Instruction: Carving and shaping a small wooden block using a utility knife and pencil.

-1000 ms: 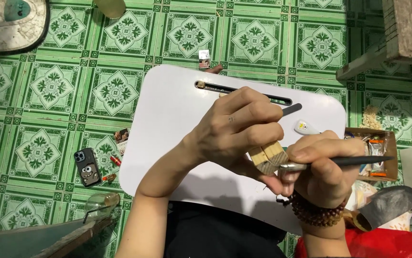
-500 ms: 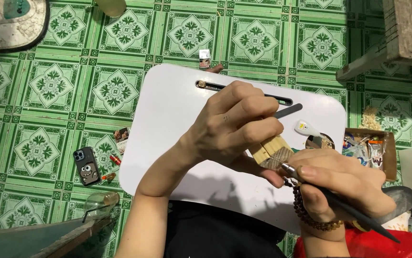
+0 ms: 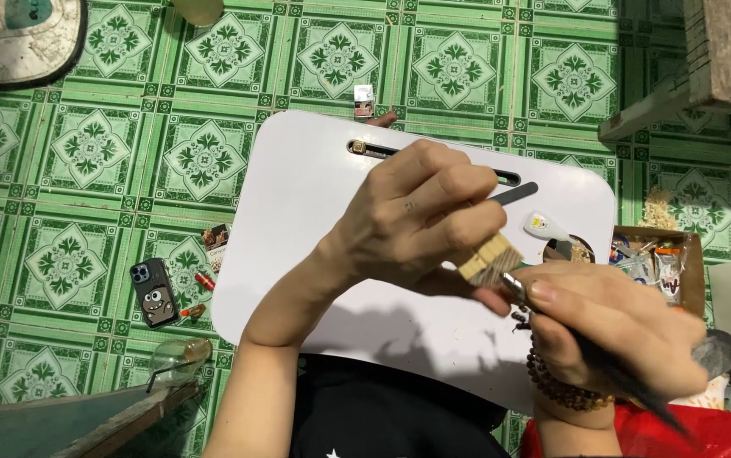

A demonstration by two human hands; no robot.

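Wooden block [image 3: 488, 258] sits pinched in the left hand [image 3: 416, 220]; the right hand [image 3: 611, 326] grips a dark-handled blade [image 3: 628, 386] against it.

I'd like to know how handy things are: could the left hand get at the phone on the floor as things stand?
Probably not at once: the left hand is gripping a small wood block over the white tray. The phone lies uncovered on the tiles to its left.

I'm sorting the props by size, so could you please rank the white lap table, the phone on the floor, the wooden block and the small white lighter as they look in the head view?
1. White lap table, largest.
2. Phone.
3. Wooden block, though it sits nearer the camera, held in the left hand.
4. Small white lighter, smallest.
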